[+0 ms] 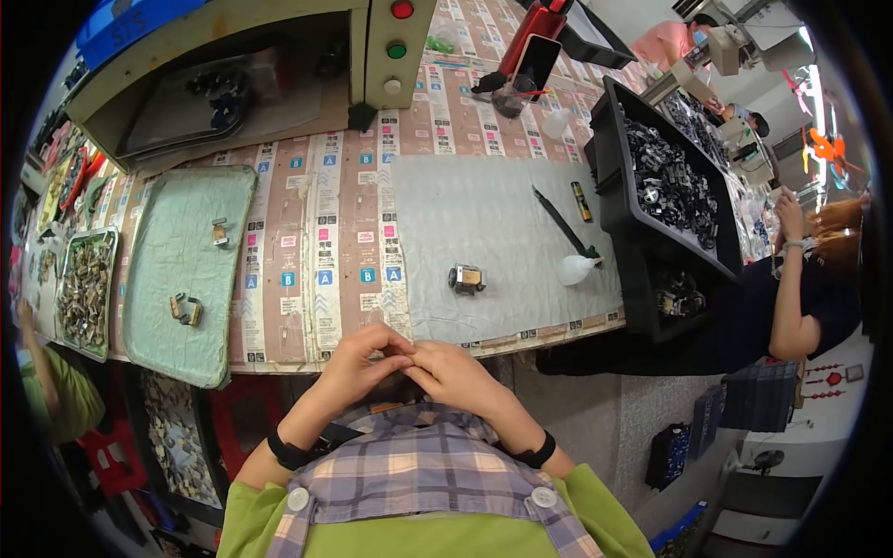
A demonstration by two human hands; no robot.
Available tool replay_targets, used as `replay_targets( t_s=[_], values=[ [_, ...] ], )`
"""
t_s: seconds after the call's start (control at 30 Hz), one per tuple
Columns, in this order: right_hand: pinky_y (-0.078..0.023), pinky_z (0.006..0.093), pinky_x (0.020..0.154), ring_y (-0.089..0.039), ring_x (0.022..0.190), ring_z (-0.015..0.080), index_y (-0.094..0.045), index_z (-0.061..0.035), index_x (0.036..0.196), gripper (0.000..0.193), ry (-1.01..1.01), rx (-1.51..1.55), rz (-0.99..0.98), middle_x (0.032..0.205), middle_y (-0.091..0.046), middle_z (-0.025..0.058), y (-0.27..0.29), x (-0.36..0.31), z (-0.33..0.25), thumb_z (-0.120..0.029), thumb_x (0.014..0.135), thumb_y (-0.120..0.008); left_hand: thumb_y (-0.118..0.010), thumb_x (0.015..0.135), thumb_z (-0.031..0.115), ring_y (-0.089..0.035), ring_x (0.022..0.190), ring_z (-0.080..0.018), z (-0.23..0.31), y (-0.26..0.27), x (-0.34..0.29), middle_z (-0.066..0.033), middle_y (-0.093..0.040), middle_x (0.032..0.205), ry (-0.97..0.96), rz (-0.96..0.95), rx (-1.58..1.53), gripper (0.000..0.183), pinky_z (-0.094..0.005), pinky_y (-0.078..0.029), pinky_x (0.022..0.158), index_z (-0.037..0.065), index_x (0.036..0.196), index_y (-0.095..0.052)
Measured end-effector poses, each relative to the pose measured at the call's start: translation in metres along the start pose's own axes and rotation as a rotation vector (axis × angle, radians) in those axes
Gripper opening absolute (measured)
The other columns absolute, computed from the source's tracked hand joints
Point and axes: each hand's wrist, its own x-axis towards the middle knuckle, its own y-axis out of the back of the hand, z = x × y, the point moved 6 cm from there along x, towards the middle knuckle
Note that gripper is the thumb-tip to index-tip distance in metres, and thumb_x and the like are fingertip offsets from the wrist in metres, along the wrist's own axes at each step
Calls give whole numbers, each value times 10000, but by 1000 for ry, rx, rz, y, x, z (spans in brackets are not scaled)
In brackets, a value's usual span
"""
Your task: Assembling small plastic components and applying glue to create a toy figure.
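My left hand (361, 365) and my right hand (456, 374) meet at the table's front edge, fingertips pinched together. Whatever lies between the fingers is hidden or too small to make out. Just beyond them, a small dark metal part with a tan face (467, 279) sits on the pale grey mat (446, 214). Farther right on this mat lie a slim black tool (560, 223), a white rounded bulb (577, 270) and a short yellow-and-black tube (581, 201). To the left, a pale green tray (167, 316) carries two small metal parts (219, 232), set well apart.
Black bins (603, 167) full of small dark parts stand along the right side. A metal box with buttons (394, 74) rises at the back left. At far left is a tray of tan parts (86, 293). A co-worker's arm (793, 288) shows at right.
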Motion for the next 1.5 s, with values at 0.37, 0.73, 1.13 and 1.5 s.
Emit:
replay_targets(
  t_s=[0.37, 0.73, 1.13, 1.5],
  values=[
    [-449, 361, 677, -568, 769, 297, -597, -16, 900, 151, -110, 99, 266, 817, -590, 145, 53, -9, -1, -107, 789, -551, -665, 708, -6, -588, 725, -133, 19, 8, 7, -61, -614, 765, -66, 141, 100, 134, -234, -456, 647, 7, 832, -614],
    [-482, 288, 663, -592, 732, 236, -605, -23, 931, 207, -178, -107, 526, 899, -597, 101, 89, 4, 67, -24, 725, -616, -609, 797, 92, -584, 831, -140, 3, 8, 21, -78, -591, 971, 109, 152, -72, 267, -257, -472, 725, 33, 1054, -562],
    [-491, 223, 680, -606, 796, 110, -596, 26, 948, 193, -110, 721, 341, 895, -623, 76, 83, -18, -20, -28, 767, -638, -630, 770, 19, -532, 984, -133, 47, -13, 17, -83, -541, 1084, 26, -115, -581, 518, -265, -451, 841, 0, 1236, -404],
    [-509, 215, 657, -583, 780, 115, -596, 34, 916, 116, -69, 849, 263, 884, -588, 67, 65, 2, -36, 10, 807, -565, -624, 787, 46, -543, 936, -106, 44, 11, 2, -34, -575, 990, 66, -68, -620, 401, -235, -459, 784, -6, 1155, -473]
  ],
)
